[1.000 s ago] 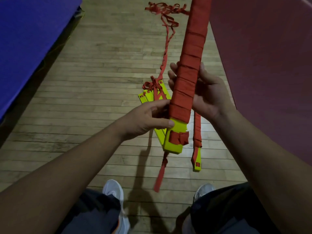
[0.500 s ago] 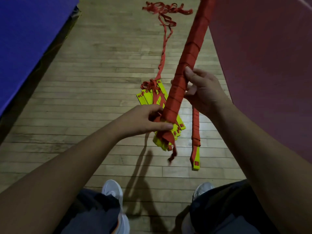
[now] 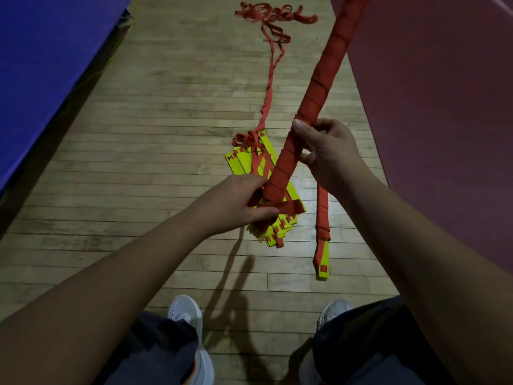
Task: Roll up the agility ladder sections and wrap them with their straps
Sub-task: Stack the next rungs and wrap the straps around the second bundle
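A long ladder bundle wrapped in red strap slants from the upper right down to the centre. My right hand grips it at mid-length. My left hand holds its lower end and pinches the loose red strap end, which lies across the bundle. Below on the floor lies a stack of yellow ladder rungs with red strap trailing away to a tangled heap. Another strap-wrapped bundle lies on the floor to the right, its yellow end showing.
A wooden plank floor runs ahead between a blue mat on the left and a dark red mat on the right. My two white shoes stand at the bottom of the view.
The held bundle has tilted so its top leans right and its yellow end is covered. My left hand has drawn the loose strap end across the bottom; my right hand shifted to grip from the side.
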{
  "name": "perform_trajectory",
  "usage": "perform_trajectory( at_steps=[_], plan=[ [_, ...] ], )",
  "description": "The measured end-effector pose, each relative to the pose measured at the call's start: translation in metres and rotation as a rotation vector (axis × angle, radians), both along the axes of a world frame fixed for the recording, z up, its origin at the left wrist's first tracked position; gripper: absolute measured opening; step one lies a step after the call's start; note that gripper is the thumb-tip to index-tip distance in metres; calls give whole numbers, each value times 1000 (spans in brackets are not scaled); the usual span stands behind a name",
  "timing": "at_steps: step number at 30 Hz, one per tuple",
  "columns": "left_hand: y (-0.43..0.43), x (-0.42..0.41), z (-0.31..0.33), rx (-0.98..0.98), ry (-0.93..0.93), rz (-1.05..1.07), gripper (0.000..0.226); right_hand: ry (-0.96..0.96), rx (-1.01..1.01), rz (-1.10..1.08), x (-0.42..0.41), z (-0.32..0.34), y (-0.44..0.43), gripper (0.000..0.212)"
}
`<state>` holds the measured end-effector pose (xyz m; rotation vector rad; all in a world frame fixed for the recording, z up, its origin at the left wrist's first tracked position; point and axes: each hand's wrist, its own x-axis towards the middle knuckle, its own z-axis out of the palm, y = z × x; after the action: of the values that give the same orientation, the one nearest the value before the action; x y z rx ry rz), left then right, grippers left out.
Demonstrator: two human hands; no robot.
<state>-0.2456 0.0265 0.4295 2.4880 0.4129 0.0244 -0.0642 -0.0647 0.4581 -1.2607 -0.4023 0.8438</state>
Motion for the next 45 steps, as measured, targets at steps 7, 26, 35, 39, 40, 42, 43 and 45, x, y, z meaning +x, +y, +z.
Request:
perform_trajectory(
  at_steps=[7, 26, 35, 39, 40, 42, 43, 45],
  plan=[
    [5, -6, 4, -14, -139, -34, 27, -36, -3, 19, 7, 4, -4, 19],
    [-7, 3, 2, -506, -209, 263, 18, 51, -24, -126, 0, -7, 5, 65],
    [-14, -6, 11, -400, -37, 138, 68, 136, 43, -74, -4, 3, 8, 35],
    [-8, -9, 16, -818, -147, 79, 45, 270, 214, 72, 0, 7, 0, 32],
    [-7, -9, 16, -902, -181, 70, 41, 286, 240, 116, -1, 7, -2, 37],
    [-4, -9, 15, -996, -236, 62, 39, 315, 275, 198, -4, 9, -5, 47],
    [-4, -8, 14, -1016, -255, 56, 40, 330, 284, 239, -5, 10, -6, 47],
    [-2, -9, 15, -997, -253, 48, 40, 322, 269, 304, -3, 13, -7, 39]
  ],
)
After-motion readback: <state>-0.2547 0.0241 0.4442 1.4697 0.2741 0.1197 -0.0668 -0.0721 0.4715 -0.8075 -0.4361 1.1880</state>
